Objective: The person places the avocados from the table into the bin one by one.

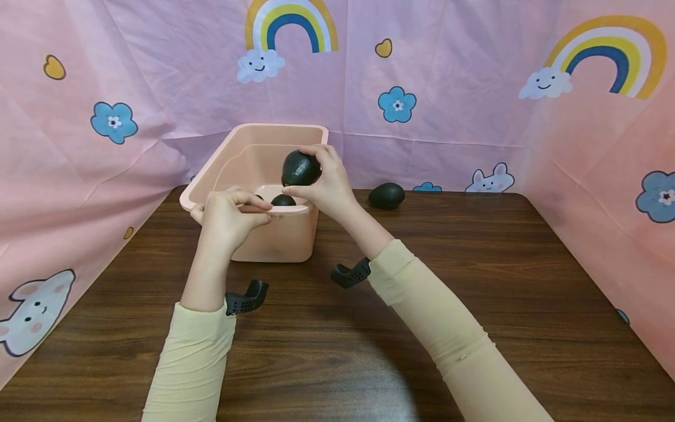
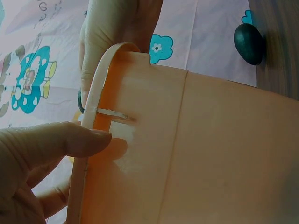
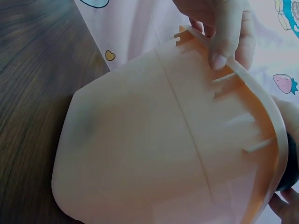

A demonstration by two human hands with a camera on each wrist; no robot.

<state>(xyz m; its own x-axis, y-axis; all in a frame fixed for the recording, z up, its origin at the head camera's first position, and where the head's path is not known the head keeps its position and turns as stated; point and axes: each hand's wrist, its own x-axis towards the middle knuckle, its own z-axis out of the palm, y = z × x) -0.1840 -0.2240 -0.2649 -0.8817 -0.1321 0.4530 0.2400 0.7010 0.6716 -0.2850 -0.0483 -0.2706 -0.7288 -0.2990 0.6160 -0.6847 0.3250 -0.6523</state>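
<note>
My right hand (image 1: 332,184) holds a dark green avocado (image 1: 297,169) between thumb and fingers, over the near right rim of a peach plastic bin (image 1: 274,237). Part of this avocado (image 3: 292,163) shows at the right edge of the right wrist view, behind the rim. My left hand (image 1: 225,218) pinches the bin's near rim, its thumb (image 2: 91,142) on the outer wall and its fingers on the inner side. Inside the bin lies another avocado (image 1: 283,200), partly hidden by the rim. A small dark piece of something shows beside it, mostly covered by my left fingers.
One more avocado (image 1: 387,196) lies on the dark wooden table (image 1: 448,264) near its back edge, right of the bin. Pink patterned cloth (image 1: 448,105) hangs behind the table and along both sides. Black wrist mounts (image 1: 246,298) stick out from both forearms.
</note>
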